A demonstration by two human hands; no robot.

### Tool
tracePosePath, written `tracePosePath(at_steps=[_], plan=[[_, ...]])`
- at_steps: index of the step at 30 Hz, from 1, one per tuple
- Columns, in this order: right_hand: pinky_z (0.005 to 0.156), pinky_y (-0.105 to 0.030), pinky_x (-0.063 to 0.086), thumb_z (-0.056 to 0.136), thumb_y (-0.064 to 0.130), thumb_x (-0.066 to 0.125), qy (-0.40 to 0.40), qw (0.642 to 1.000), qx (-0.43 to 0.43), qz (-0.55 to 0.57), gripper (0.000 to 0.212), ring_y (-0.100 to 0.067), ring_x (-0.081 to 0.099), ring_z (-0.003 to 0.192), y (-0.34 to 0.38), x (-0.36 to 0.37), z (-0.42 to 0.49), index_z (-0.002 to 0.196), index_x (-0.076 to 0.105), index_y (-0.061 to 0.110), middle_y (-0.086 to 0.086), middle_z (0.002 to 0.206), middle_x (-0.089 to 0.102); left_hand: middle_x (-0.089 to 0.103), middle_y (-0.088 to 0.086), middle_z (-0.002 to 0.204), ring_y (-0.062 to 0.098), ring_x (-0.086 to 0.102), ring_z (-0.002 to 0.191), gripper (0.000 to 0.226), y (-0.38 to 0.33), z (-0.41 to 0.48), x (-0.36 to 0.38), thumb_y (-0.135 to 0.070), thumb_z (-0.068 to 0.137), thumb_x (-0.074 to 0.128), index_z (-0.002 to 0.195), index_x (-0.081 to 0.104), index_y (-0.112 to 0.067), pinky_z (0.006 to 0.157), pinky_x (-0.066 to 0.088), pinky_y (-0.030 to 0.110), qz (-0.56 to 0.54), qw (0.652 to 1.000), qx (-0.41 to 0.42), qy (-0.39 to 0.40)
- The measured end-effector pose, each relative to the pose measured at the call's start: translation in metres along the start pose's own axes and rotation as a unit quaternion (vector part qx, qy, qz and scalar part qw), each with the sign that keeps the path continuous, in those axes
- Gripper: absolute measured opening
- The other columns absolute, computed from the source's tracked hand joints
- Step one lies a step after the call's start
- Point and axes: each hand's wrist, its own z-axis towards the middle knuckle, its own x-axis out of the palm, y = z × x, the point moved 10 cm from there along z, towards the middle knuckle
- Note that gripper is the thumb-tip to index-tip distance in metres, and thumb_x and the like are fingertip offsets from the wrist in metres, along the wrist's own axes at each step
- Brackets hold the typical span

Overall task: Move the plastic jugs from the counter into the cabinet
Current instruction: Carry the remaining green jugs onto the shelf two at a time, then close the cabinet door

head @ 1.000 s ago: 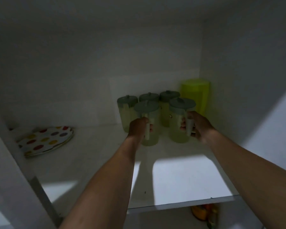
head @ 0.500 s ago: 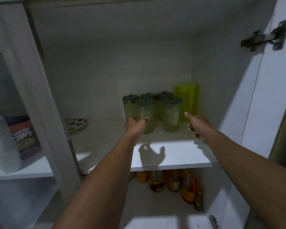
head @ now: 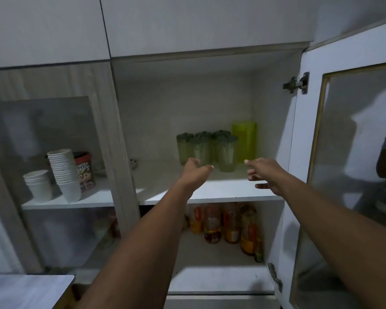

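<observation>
Several pale green plastic jugs (head: 226,153) with dark green lids stand clustered at the back right of the upper cabinet shelf (head: 221,190). A taller bright yellow-green container (head: 245,141) stands behind them against the right wall. My left hand (head: 195,172) hovers in front of the jugs, fingers loosely curled, holding nothing. My right hand (head: 265,175) is held out to the right of the jugs, fingers spread and empty. Neither hand touches a jug.
The cabinet door (head: 348,152) with a glass pane stands open on the right. Bottles (head: 232,224) fill the lower shelf. Behind the closed left glass door are stacked white paper cups (head: 65,175) and a cereal tub (head: 85,172). A counter corner (head: 27,291) shows bottom left.
Both hands let go of the two front jugs and drew back out of the cabinet. My view has pulled away, showing the whole cabinet front.
</observation>
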Motion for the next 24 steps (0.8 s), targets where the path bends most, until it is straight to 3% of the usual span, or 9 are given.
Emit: tracePosePath(at_steps=[7,11,14,16,19,23,24], plan=[[0.077,-0.038,0.051,0.091,0.037,0.065,-0.025,0.999,-0.040,-0.010,0.029,-0.021,0.065,0.085,0.030,-0.023,-0.092,0.108,0.061,0.013,-0.007,0.096,0.066,0.049,0.012,0.141,0.026,0.052,0.121,0.059,-0.018,-0.073,-0.010,-0.031,0.093,0.066,0.142,0.041,-0.011,0.105,0.047,0.042,0.019,0.999,0.027,0.018],[0.073,-0.036,0.048,0.090,0.035,0.066,-0.074,0.996,-0.043,-0.010,0.027,-0.018,0.062,0.079,0.028,-0.050,-0.156,0.107,0.063,0.013,-0.006,0.093,0.066,0.059,0.004,0.103,0.012,0.057,0.086,0.054,-0.024,-0.128,0.002,-0.027,0.093,0.066,0.139,0.043,-0.011,0.080,0.048,0.030,0.023,0.997,0.043,0.056],[0.078,-0.038,0.051,0.091,0.031,0.065,-0.122,0.991,-0.048,-0.027,0.028,-0.016,0.062,0.081,0.021,-0.068,-0.212,0.110,0.065,0.010,-0.010,0.100,0.069,0.063,0.006,0.104,0.024,0.063,0.100,0.056,-0.022,-0.173,0.015,-0.032,0.089,0.066,0.138,0.045,-0.014,0.092,0.053,0.037,0.034,0.994,0.056,0.087],[0.083,-0.041,0.054,0.091,0.027,0.065,-0.154,0.984,-0.062,-0.057,0.024,-0.017,0.061,0.084,0.020,-0.081,-0.251,0.107,0.067,0.010,-0.013,0.102,0.070,0.064,0.010,0.114,0.026,0.064,0.105,0.055,-0.023,-0.202,0.025,-0.035,0.088,0.066,0.137,0.046,-0.017,0.086,0.053,0.034,0.036,0.992,0.060,0.107],[0.077,-0.035,0.051,0.092,0.024,0.064,-0.232,0.957,-0.116,-0.129,0.013,-0.020,0.062,0.085,0.039,-0.116,-0.309,0.100,0.068,0.014,-0.010,0.098,0.070,0.064,0.011,0.123,0.022,0.062,0.099,0.056,-0.041,-0.243,0.042,-0.032,0.091,0.064,0.140,0.046,-0.014,0.074,0.046,0.028,0.040,0.987,0.086,0.131],[0.077,-0.031,0.046,0.092,0.022,0.061,-0.332,0.907,-0.179,-0.189,0.010,-0.023,0.061,0.085,0.070,-0.173,-0.374,0.096,0.067,0.014,-0.004,0.090,0.067,0.066,0.004,0.103,0.018,0.063,0.091,0.052,-0.081,-0.292,0.077,-0.029,0.091,0.063,0.137,0.048,-0.013,0.078,0.049,0.029,0.045,0.977,0.141,0.152],[0.078,-0.033,0.048,0.092,0.022,0.061,-0.362,0.890,-0.192,-0.198,0.012,-0.022,0.060,0.085,0.078,-0.188,-0.391,0.096,0.068,0.013,-0.003,0.089,0.065,0.066,0.006,0.107,0.020,0.064,0.095,0.052,-0.092,-0.303,0.091,-0.030,0.090,0.064,0.136,0.048,-0.013,0.081,0.051,0.031,0.051,0.972,0.161,0.163]])
